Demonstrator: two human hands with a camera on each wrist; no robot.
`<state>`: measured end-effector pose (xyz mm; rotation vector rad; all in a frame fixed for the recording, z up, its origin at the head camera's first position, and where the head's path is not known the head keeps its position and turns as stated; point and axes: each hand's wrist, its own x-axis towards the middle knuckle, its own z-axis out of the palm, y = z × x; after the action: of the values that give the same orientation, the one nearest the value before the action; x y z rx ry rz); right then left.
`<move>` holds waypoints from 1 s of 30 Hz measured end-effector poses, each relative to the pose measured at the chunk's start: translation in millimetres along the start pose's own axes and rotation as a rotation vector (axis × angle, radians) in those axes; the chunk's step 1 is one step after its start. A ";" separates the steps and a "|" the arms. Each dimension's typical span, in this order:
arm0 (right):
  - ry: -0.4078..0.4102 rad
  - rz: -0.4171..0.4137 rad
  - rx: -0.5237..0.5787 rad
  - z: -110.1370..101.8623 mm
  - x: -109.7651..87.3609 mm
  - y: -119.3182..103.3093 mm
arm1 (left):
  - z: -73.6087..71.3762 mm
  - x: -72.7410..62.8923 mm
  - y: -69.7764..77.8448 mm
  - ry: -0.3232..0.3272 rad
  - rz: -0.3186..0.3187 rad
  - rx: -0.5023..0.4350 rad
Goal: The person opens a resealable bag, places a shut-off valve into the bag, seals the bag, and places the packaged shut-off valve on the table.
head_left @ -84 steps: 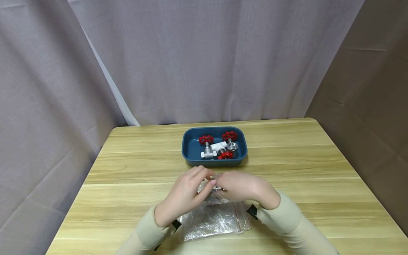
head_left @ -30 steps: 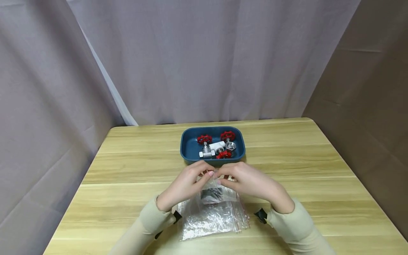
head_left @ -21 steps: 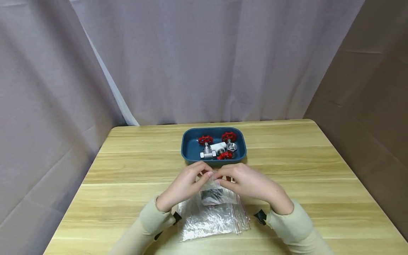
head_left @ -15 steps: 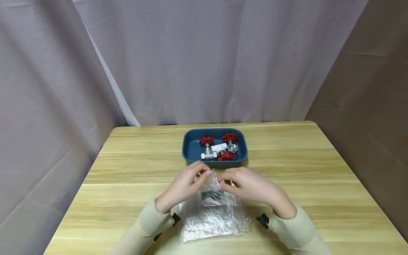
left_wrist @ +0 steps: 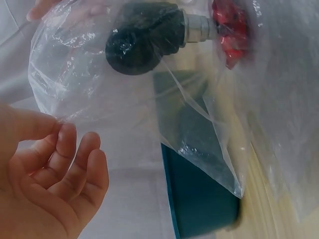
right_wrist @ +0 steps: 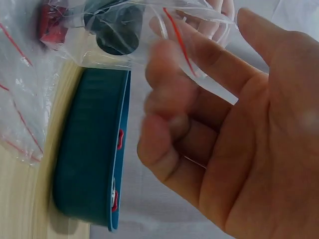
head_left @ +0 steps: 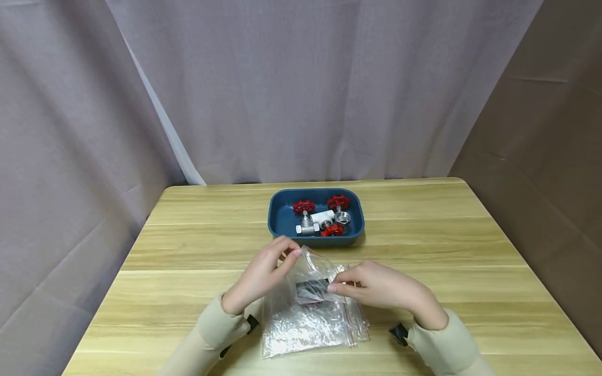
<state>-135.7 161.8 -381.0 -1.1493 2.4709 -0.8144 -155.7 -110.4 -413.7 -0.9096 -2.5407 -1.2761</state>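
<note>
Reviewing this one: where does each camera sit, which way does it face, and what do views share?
Head: on the head, facing forward and down at table, blue tray and clear bag; left hand, right hand and sleeves show.
Left wrist: on that wrist, facing the bag and a black fitting seen through it; the left hand shows at lower left.
Right wrist: on that wrist, facing the bag's red seal; the right hand shows at right, part of the left beyond.
Shared: both wrist views show bag, fitting and tray.
</note>
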 end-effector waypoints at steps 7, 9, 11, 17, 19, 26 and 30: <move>0.087 -0.030 -0.025 0.3 -4.4 7.9 | -3.7 -7.0 -7.0 0.007 -0.031 -0.011; 0.120 -0.015 -0.032 -0.5 -5.9 9.2 | -4.6 -9.3 -8.8 0.010 -0.038 -0.010; 0.148 -0.011 -0.045 -1.0 -6.9 10.6 | -5.3 -11.0 -10.2 0.013 -0.039 -0.006; 0.223 -0.037 -0.054 -1.9 -8.7 13.7 | -6.1 -14.4 -12.0 0.023 -0.039 0.018; 0.247 -0.042 -0.057 -2.0 -9.0 14.5 | -6.1 -15.7 -12.5 0.023 -0.039 0.022; 0.276 -0.022 -0.065 -1.2 -7.2 15.4 | -6.3 -18.4 -14.3 0.015 -0.022 -0.014; 0.280 -0.011 -0.054 -0.4 -5.8 14.0 | -7.8 -17.9 -14.2 -0.013 -0.048 -0.088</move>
<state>-140.7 173.6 -389.0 -1.1357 2.7288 -0.9764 -150.6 -130.8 -425.4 -0.8815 -2.5496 -1.4100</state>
